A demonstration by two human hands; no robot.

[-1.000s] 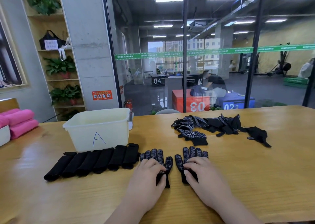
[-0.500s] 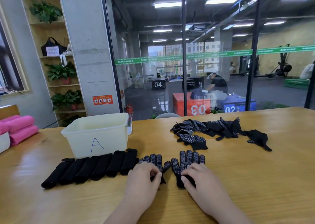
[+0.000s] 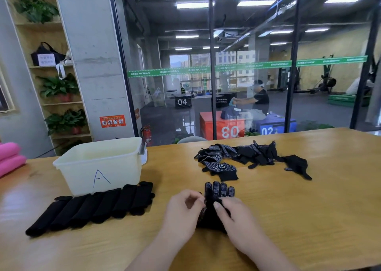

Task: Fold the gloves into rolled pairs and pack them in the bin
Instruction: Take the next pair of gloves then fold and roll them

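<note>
Two black dotted gloves [image 3: 219,190] lie stacked on the wooden table [image 3: 309,208] right in front of me, fingers pointing away. My left hand [image 3: 181,213] has curled fingers and pinches the stack's left edge. My right hand [image 3: 237,219] rests on the lower part of the stack, fingers lying over it. Several rolled black pairs [image 3: 92,206] sit in a row to the left. Behind them stands the pale plastic bin [image 3: 99,163] marked "A". A pile of loose gloves [image 3: 237,155] lies farther back.
One loose glove [image 3: 220,168] lies just beyond the stack, and another [image 3: 296,165] lies at the pile's right end. Pink rolled cloth [image 3: 10,159] sits at the far left edge. A glass wall rises behind the table's far edge.
The two gloves lay side by side under my hands; the left one has come over onto the right one, forming one stack. My left hand's fingers have curled.
</note>
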